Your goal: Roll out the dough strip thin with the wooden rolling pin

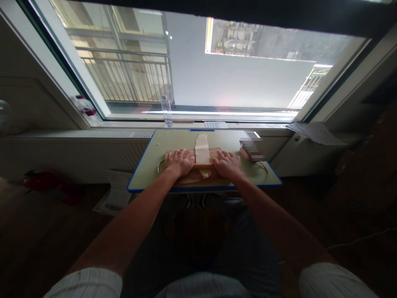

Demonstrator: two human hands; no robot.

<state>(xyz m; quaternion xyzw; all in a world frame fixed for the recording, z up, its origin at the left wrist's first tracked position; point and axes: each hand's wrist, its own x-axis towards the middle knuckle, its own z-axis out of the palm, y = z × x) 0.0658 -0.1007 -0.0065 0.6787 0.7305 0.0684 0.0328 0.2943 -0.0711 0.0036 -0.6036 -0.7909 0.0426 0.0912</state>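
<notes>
A wooden rolling pin (203, 166) lies crosswise over a long strip of pale dough (202, 148). The strip runs away from me, past the far edge of a wooden cutting board (186, 179), and its short near end (205, 174) shows on my side of the pin. My left hand (180, 160) rests palm down over the pin's left end, its fingers stretched forward above the board. Over the right end lies my right hand (227, 162), also flat with fingers extended and spread. Both palms cover the pin's ends. A metal handle (160, 167) sticks out at the board's left side.
The board lies on a small blue-edged table (149, 165). A partly blurred object (252, 149) sits at the table's right. Beyond, on the windowsill, stand a clear bottle (166, 111) and a white keyboard-like item (215, 124). Papers (313, 134) lie at the far right.
</notes>
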